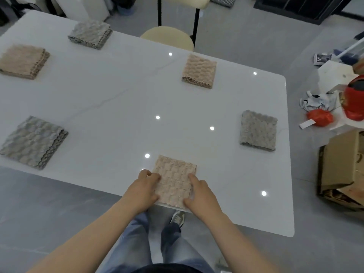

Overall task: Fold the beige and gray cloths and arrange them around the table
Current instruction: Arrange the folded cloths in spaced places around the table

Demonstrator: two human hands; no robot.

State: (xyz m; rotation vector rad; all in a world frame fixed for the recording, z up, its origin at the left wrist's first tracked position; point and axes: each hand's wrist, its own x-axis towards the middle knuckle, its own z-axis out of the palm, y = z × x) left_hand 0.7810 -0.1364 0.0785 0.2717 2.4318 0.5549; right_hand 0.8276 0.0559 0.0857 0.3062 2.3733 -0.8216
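A: Where are the hands?
B: Both are on the near beige cloth (174, 180), which lies folded at the near edge of the table (118, 95). The left hand (143, 191) has a closed grip; its curled fingers hold the left edge of this cloth. The right hand (201, 196) has an open grip, with the index finger straight on the right side and the thumb on the near edge.
A: And the other cloths?
B: Five more lie folded, well apart: the right beige cloth (199, 70), the right gray cloth (258, 130), the left gray cloth (33, 141), the left beige cloth (23, 61) and the far gray cloth (90, 33)
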